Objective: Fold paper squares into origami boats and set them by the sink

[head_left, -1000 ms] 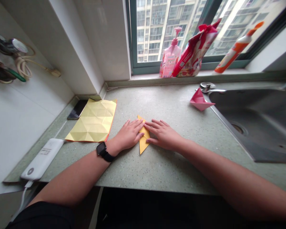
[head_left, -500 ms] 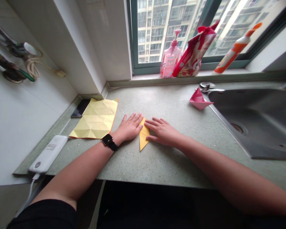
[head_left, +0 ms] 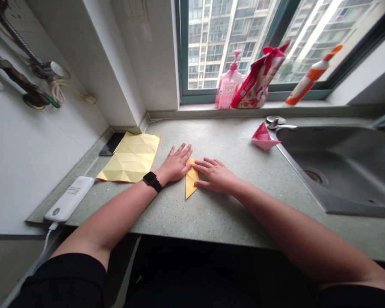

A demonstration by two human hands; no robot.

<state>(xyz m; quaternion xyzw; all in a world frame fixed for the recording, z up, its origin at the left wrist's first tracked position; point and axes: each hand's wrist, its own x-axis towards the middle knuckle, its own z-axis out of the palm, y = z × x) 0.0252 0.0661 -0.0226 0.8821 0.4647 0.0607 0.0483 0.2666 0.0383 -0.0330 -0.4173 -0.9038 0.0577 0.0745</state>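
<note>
A folded orange-yellow paper (head_left: 190,183) lies on the speckled green counter (head_left: 211,214), pointing toward me. My left hand (head_left: 175,164), with a black watch on its wrist, lies flat with fingers spread along the paper's left edge. Flat on the paper's right half rests my right hand (head_left: 215,176), its fingers stretched toward the left hand. Neither hand grips anything.
A creased yellow sheet (head_left: 131,157) lies to the left, over a dark phone (head_left: 111,144). A white power bank (head_left: 69,204) sits at the counter's left front. A pink paper boat (head_left: 263,138) stands beside the steel sink (head_left: 340,171). Bottles and a red pouch (head_left: 258,77) line the windowsill.
My left hand has slid off the folded paper to its left edge and the fingers have spread. The right hand stays pressed on the paper. The camera has tilted up a little.
</note>
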